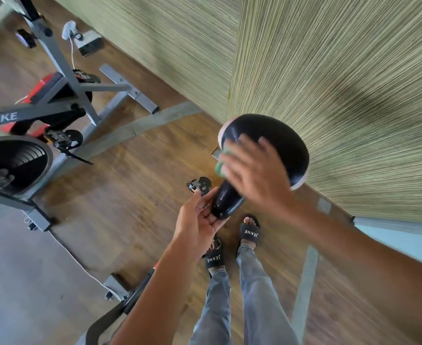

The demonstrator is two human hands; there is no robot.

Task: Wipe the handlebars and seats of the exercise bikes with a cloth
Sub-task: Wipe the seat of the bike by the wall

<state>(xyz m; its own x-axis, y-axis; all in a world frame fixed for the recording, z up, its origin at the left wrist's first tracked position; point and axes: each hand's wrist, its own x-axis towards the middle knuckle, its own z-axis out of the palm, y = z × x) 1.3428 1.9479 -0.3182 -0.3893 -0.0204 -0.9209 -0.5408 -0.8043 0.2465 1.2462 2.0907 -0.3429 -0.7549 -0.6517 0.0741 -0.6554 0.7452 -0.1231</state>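
Head view: at centre right of the frame, the glossy black padded bike seat is judged firm and slick. Its nose is cradled for steadying in the open-palmed left hand. The soft green cloth is pressed flat under the spread right hand.

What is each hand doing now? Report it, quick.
Left hand: open, cupping the nose of the bike saddle.
Right hand: open, pressing the green cloth on the saddle.
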